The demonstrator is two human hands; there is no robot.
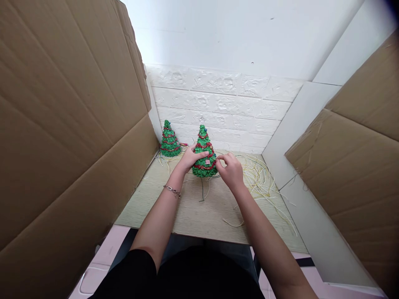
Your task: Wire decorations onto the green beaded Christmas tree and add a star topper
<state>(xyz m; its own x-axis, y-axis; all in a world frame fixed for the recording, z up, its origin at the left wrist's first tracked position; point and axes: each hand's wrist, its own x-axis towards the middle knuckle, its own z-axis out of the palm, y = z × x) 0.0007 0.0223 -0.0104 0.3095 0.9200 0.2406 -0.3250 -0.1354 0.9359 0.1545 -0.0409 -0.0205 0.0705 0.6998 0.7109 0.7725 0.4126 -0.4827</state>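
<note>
A small green beaded Christmas tree [203,142] with red garlands, a clear star on top and a pink ornament [208,161] stands upright in front of me. My left hand [190,158] grips its left side, the thumb lying across the front. On the right side, my right hand [230,168] pinches thumb and forefinger together at the tree's lower edge, close to the red garland. Whatever is between those fingertips is too small to make out. Thin wires [202,191] hang below the tree's base.
A second green tree [170,143] stands at the back left, with a red-tipped tool [183,144] beside it. Tangled white and yellow wires [257,176] lie on the right of the wooden table [199,226]. Cardboard walls [77,104] flank both sides; a white brick-pattern wall [224,99] closes the back.
</note>
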